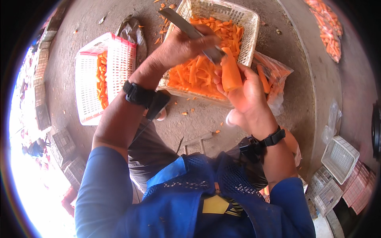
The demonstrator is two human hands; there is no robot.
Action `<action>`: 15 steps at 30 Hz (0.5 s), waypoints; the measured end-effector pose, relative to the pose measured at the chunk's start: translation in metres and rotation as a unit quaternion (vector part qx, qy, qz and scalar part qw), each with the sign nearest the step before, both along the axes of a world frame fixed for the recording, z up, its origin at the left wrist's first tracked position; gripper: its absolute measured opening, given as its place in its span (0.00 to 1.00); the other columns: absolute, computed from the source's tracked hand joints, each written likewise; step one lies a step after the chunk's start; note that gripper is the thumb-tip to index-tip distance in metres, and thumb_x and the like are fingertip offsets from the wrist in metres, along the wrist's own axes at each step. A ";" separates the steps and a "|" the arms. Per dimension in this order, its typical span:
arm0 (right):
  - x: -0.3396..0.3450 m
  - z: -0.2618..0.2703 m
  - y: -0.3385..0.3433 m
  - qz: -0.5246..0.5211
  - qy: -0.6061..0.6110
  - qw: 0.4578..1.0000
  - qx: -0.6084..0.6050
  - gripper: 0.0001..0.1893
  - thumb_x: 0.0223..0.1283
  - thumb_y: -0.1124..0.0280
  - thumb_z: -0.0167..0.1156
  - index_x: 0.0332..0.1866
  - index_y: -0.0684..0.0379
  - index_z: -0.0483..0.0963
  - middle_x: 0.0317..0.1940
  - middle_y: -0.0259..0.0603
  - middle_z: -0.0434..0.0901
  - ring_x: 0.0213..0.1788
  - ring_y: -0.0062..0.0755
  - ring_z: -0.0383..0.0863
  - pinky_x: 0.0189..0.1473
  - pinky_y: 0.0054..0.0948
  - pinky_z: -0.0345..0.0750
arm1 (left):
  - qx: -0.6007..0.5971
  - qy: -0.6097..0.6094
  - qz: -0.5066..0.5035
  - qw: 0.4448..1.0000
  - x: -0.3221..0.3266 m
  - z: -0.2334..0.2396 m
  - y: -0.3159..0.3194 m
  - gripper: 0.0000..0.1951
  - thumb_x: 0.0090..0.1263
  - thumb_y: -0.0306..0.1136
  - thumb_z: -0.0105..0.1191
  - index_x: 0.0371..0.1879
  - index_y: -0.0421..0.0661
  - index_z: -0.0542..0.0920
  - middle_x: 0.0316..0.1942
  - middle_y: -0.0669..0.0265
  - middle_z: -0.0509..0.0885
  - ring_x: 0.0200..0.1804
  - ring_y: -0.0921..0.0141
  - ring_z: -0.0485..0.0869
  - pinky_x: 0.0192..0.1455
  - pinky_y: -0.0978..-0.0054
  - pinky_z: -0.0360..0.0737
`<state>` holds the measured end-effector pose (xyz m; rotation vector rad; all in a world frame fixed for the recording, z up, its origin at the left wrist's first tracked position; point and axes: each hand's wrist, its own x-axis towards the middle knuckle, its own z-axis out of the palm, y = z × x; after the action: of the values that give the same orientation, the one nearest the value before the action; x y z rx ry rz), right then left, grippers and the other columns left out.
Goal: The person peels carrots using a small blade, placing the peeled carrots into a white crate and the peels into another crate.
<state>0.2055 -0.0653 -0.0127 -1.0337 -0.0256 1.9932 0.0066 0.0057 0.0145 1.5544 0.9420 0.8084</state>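
My left hand (186,44) is closed around a long, flat metal cutting tool (180,22). One end of it projects beyond the fist at the upper left; the other end lies close to the top of a peeled carrot (231,73). That thick, smooth carrot rests in my right hand (250,86), gripped between fingers and palm with its broad end towards me. Both hands are above a dirty white plastic basket (251,32) holding carrot peelings and strips (190,74). Whether the blade touches the carrot is unclear.
A pink-and-white plastic basket (122,62) with carrot chunks (101,78) stands at the left. Right of the peelings lies a clear plastic bag of carrots (278,77). More bagged carrots (327,32) lie at the far upper right. Plastic crates (340,157) occupy the lower right.
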 end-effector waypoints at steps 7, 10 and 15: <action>0.001 -0.020 -0.002 0.119 0.040 0.982 0.144 0.18 0.72 0.54 0.44 0.49 0.57 0.73 0.36 0.41 0.79 0.34 0.29 0.79 0.27 0.28 0.73 | -0.105 -0.023 -0.124 0.987 0.018 -0.002 -0.012 0.11 0.70 0.38 0.58 0.38 0.43 0.83 0.27 0.73 0.80 0.26 0.81 0.75 0.25 0.81 0.69; -0.004 -0.004 -0.007 0.077 0.094 0.992 0.027 0.20 0.73 0.54 0.47 0.56 0.60 0.71 0.38 0.44 0.78 0.28 0.31 0.76 0.32 0.28 0.76 | -0.108 -0.023 -0.005 0.994 -0.009 -0.035 0.027 0.11 0.68 0.38 0.58 0.38 0.42 0.85 0.23 0.72 0.80 0.23 0.81 0.75 0.24 0.82 0.70; -0.003 0.003 -0.009 0.115 0.128 0.984 0.045 0.23 0.73 0.52 0.48 0.54 0.63 0.71 0.35 0.43 0.77 0.31 0.33 0.78 0.33 0.29 0.77 | -0.058 0.065 0.108 0.990 -0.041 -0.067 0.050 0.13 0.67 0.39 0.61 0.36 0.40 0.86 0.22 0.70 0.82 0.22 0.80 0.77 0.25 0.81 0.74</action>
<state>0.2021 -0.0744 -0.0095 -0.7377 -0.0984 2.2993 -0.0347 0.0562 -0.0530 1.4338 1.2469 0.7942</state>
